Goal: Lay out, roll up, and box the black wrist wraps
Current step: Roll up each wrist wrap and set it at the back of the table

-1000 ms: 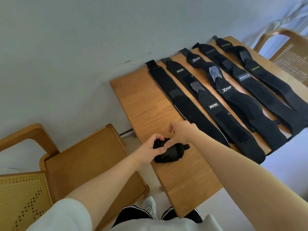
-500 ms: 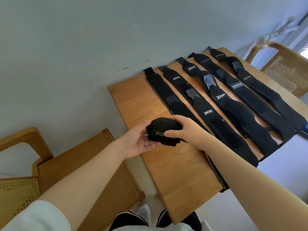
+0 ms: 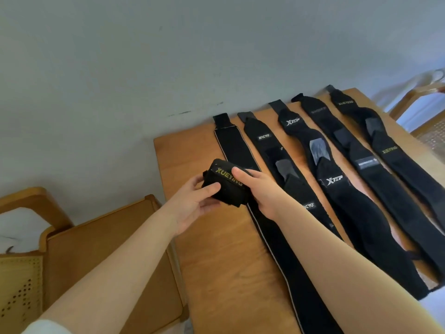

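Note:
A rolled-up black wrist wrap (image 3: pixel 225 183) with yellow XUEYING lettering is held above the left part of the wooden table (image 3: pixel 190 150). My left hand (image 3: pixel 192 203) grips its left end, thumb on top. My right hand (image 3: pixel 258 189) grips its right side. Several black wrist wraps lie flat side by side on the table: a plain one with a pale edge (image 3: pixel 237 150), one with a small white label (image 3: pixel 272 150), an XTEP one (image 3: pixel 332 182), a dark-labelled one (image 3: pixel 366 165) and a XUEYING one (image 3: pixel 390 150). No box is in view.
A wooden chair (image 3: pixel 101 242) stands left of the table, close to its edge. Another chair with a cane seat (image 3: pixel 426 126) stands at the far right. The grey wall (image 3: pixel 168 56) runs along the table's far side.
Both hands have lifted the rolled wrap off the table's front left and turned it, so its XUEYING lettering faces up. The camera has moved closer.

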`<state>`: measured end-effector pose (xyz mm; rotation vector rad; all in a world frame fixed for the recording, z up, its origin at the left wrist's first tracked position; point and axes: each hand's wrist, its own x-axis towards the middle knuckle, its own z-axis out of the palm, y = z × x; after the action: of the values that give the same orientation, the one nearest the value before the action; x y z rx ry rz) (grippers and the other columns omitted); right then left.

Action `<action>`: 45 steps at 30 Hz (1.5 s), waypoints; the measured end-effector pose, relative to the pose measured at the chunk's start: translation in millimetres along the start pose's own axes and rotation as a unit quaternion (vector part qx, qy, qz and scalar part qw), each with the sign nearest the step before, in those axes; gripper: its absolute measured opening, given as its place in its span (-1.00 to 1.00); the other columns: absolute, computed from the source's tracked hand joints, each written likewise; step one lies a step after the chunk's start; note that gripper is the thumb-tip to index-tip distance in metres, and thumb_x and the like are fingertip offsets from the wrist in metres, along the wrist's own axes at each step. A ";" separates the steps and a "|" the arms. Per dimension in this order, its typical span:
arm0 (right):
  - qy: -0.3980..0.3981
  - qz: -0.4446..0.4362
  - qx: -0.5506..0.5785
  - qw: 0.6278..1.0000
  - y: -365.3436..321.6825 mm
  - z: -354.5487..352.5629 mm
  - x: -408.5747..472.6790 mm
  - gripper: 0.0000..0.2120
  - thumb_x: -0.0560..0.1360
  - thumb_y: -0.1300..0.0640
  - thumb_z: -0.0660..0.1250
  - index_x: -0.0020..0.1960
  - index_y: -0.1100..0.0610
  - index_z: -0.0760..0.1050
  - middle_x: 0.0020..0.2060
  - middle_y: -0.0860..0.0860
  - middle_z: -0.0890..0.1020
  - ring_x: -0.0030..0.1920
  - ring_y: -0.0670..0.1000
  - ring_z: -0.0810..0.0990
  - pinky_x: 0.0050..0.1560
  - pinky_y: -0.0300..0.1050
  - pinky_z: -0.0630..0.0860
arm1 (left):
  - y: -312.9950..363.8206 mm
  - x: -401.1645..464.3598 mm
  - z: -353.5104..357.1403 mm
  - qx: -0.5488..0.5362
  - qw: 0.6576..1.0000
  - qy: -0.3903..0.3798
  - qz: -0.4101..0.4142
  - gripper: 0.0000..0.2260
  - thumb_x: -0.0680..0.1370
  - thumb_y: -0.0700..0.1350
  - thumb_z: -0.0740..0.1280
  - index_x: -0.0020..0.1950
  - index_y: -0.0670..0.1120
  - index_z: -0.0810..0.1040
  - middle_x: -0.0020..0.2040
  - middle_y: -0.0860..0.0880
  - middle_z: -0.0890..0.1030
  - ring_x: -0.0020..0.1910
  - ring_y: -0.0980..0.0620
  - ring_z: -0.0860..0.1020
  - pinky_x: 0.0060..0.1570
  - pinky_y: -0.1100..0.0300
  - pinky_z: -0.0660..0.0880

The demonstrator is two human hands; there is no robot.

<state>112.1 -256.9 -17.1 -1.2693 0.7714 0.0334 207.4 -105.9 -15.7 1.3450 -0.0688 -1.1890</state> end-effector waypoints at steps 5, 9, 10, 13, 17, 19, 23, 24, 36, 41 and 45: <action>0.017 0.081 0.022 0.996 -17.5 2.9 57.7 -0.54 0.51 -0.27 0.21 0.12 0.09 0.53 0.09 0.15 0.64 0.15 0.14 0.59 0.29 0.10 0.44 | 5.9 38.2 9.6 -0.070 0.991 0.115 0.025 -0.46 0.46 -0.07 0.40 0.39 -0.11 0.33 0.18 -0.11 0.57 0.13 -0.06 0.57 0.08 0.13 0.51; -0.020 0.028 0.102 0.994 -23.8 8.1 94.8 -0.48 0.47 -0.23 0.26 0.32 0.03 0.41 0.15 0.06 0.60 0.18 0.09 0.56 0.29 0.06 0.44 | 18.2 63.7 6.7 -0.188 0.967 0.165 0.056 -0.57 0.50 -0.13 0.36 0.34 -0.15 0.36 0.18 -0.15 0.56 0.14 -0.06 0.56 0.08 0.14 0.52; -0.027 0.001 0.092 0.995 -26.4 10.5 99.7 -0.52 0.52 -0.13 0.28 0.36 0.05 0.37 0.18 0.06 0.56 0.19 0.08 0.54 0.27 0.03 0.46 | 21.5 71.4 5.0 -0.199 0.961 0.183 0.063 -0.59 0.52 -0.14 0.35 0.33 -0.15 0.36 0.18 -0.16 0.56 0.12 -0.07 0.57 0.05 0.15 0.52; -0.052 -0.056 0.002 0.997 -35.3 18.6 117.3 -0.53 0.56 0.16 0.29 0.44 0.09 0.27 0.24 0.04 0.50 0.21 0.03 0.50 0.26 -0.01 0.47 | 31.7 99.2 -3.2 -0.223 0.942 0.242 0.075 -0.60 0.53 -0.15 0.36 0.34 -0.16 0.36 0.14 -0.13 0.57 0.04 -0.03 0.58 -0.06 0.19 0.52; -0.061 -0.109 -0.197 0.972 -40.4 21.0 134.8 -0.58 0.59 0.19 0.22 0.44 0.11 0.29 0.20 -0.04 0.45 0.24 -0.05 0.40 0.19 -0.22 0.30 | 31.8 132.2 -15.5 -0.219 0.922 0.314 0.058 -0.51 0.49 -0.15 0.42 0.35 -0.22 0.34 0.22 -0.16 0.53 0.07 -0.07 0.58 0.00 0.14 0.56; -0.045 -0.128 -0.274 0.952 -34.2 15.7 135.2 -0.59 0.59 0.18 0.22 0.43 0.12 0.32 0.34 0.04 0.41 0.34 0.01 0.37 0.18 -0.23 0.26 | 29.8 138.2 -18.7 -0.172 0.915 0.364 0.021 -0.50 0.48 -0.05 0.44 0.32 -0.21 0.35 0.14 -0.15 0.55 -0.02 -0.07 0.61 -0.03 0.12 0.59; 0.021 -0.141 -0.282 0.949 -11.4 -12.6 105.2 -0.65 0.59 0.19 0.20 0.38 0.07 0.38 0.28 -0.07 0.46 0.30 -0.10 0.40 0.23 -0.27 0.29 | 31.5 132.3 -21.7 0.043 0.917 0.394 -0.043 -0.47 0.48 0.19 0.35 0.26 -0.16 0.41 -0.03 -0.10 0.58 -0.20 -0.03 0.61 -0.21 0.16 0.53; 0.040 -0.140 -0.280 0.949 -4.4 -23.3 92.5 -0.67 0.59 0.21 0.21 0.34 0.06 0.41 0.22 -0.10 0.48 0.25 -0.14 0.42 0.23 -0.27 0.33 | 30.2 126.8 -21.5 0.059 0.916 0.395 -0.048 -0.50 0.49 0.22 0.31 0.23 -0.13 0.41 -0.06 -0.09 0.58 -0.20 -0.02 0.61 -0.21 0.16 0.53; 0.137 -0.045 -0.409 0.901 104.2 -90.9 -72.1 -0.53 0.56 0.15 0.29 0.44 0.09 0.29 0.37 -0.02 0.38 0.34 -0.04 0.39 0.25 -0.23 0.34 | -103.3 0.4 82.3 0.371 0.917 0.117 0.085 -0.60 0.60 -0.15 0.20 0.41 0.13 0.31 0.18 0.14 0.42 -0.02 0.17 0.52 -0.09 0.34 0.52; 0.136 -0.064 -0.449 0.881 125.2 -83.9 -90.0 -0.47 0.56 0.18 0.28 0.48 0.13 0.21 0.44 0.04 0.31 0.44 0.01 0.28 0.38 -0.16 0.25 | -147.9 -26.6 114.0 0.444 0.887 0.050 0.119 -0.51 0.61 -0.20 0.19 0.51 0.10 0.19 0.53 0.05 0.08 0.48 0.09 0.17 0.37 0.30 0.13; 0.089 -0.047 -0.483 0.870 123.9 -82.8 -87.7 -0.45 0.56 0.22 0.28 0.50 0.10 0.20 0.51 0.06 0.16 0.51 0.06 0.11 0.44 -0.07 0.17 | -160.8 -34.7 123.9 0.572 0.817 0.013 0.068 -0.51 0.62 0.05 0.18 0.53 0.05 0.17 0.56 0.00 -0.21 0.54 0.00 -0.05 0.43 0.19 0.01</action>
<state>-48.4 -253.5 -81.4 -2.2905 0.8802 0.2518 13.5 -133.1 -79.6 2.3352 -0.9797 -0.9893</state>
